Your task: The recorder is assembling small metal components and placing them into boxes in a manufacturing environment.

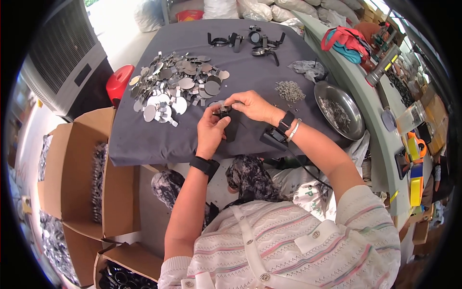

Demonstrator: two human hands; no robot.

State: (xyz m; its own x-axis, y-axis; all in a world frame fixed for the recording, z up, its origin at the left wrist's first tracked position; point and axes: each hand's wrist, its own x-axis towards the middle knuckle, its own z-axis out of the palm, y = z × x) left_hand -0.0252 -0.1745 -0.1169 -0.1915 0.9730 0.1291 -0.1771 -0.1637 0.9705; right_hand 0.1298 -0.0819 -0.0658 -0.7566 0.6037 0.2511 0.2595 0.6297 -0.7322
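My left hand (210, 132) is closed around a small black part with a rounded top (223, 112), held over the near middle of the table. From the right, my right hand (255, 107) meets it, thumb and fingers pinched together at its top. What those fingertips grip is too small to make out. Just below the part is a dark upright block (233, 128), partly hidden by my left hand. Beyond my left hand spreads a pile of flat silvery discs with tabs (168, 77). To the right of my right hand lies a heap of small metal pieces (289, 90).
Several black ringed brackets (262, 41) lie at the table's (154, 139) far side. A steel bowl (357, 107) with small metal pins stands at the right edge, near a clear plastic bag (308, 69). Cardboard boxes (126, 192) and a red stool (119, 83) are left.
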